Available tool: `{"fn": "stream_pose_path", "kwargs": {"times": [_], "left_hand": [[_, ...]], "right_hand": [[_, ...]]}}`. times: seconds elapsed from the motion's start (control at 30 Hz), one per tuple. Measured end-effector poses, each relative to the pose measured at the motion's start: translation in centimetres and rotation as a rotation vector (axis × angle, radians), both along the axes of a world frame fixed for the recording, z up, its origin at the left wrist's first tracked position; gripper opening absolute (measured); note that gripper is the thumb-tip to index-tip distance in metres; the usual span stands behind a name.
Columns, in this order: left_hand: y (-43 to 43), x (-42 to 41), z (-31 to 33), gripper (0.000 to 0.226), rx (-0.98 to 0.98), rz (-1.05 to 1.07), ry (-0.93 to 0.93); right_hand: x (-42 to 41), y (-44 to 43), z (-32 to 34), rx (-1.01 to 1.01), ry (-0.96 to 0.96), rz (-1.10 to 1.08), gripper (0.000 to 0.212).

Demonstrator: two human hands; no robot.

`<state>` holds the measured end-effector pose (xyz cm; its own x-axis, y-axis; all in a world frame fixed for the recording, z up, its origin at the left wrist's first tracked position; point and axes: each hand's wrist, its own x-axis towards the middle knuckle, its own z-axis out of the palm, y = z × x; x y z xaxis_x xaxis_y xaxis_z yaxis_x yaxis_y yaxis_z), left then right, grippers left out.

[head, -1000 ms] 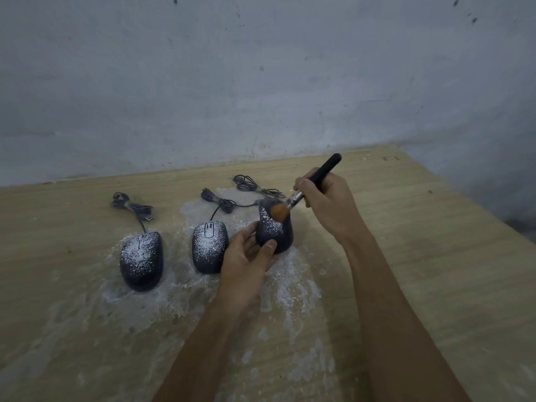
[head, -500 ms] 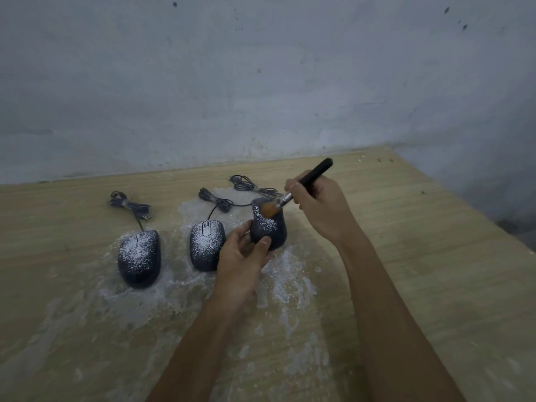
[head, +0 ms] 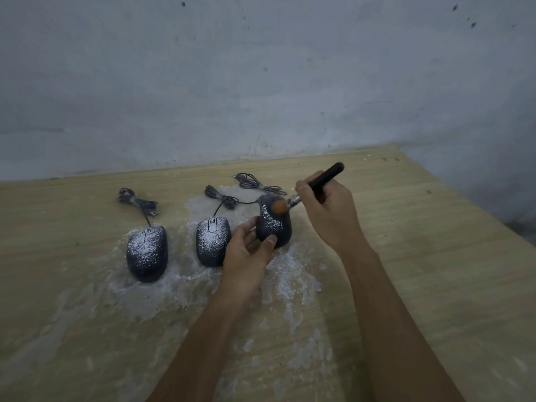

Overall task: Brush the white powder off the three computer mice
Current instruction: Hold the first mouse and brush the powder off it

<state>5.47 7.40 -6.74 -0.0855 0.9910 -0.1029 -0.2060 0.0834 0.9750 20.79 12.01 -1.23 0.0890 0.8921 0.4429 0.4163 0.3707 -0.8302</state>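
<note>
I can read no text, brand, number or sign anywhere in my feed. The left mouse (head: 147, 253), the middle mouse (head: 213, 242) and the right mouse (head: 278, 227) show only white specks on dark shells. If there is a logo on any of them, it is too dim for me to tell. The brush (head: 327, 175) has a plain black handle, and the grey wall (head: 261, 82) and the wooden table (head: 406, 256) carry only stains and grain.
</note>
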Motion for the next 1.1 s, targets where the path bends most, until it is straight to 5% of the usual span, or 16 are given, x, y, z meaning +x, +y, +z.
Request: {"fn": "stream_pose_path", "kwargs": {"times": [0.5, 0.63, 1.1], "left_hand": [[-0.2, 0.0, 0.2, 0.050, 0.028, -0.007, -0.027], [-0.2, 0.0, 0.3, 0.049, 0.032, -0.011, -0.055], [0.0, -0.3, 0.1, 0.054, 0.010, -0.035, -0.045]], "right_hand": [[1.1, -0.7, -0.2, -0.050, 0.047, -0.004, 0.019], [1.6, -0.9, -0.3, -0.039, 0.236, -0.068, 0.018], [1.4, -1.1, -1.3, -0.119, 0.224, 0.022, 0.017]]}}
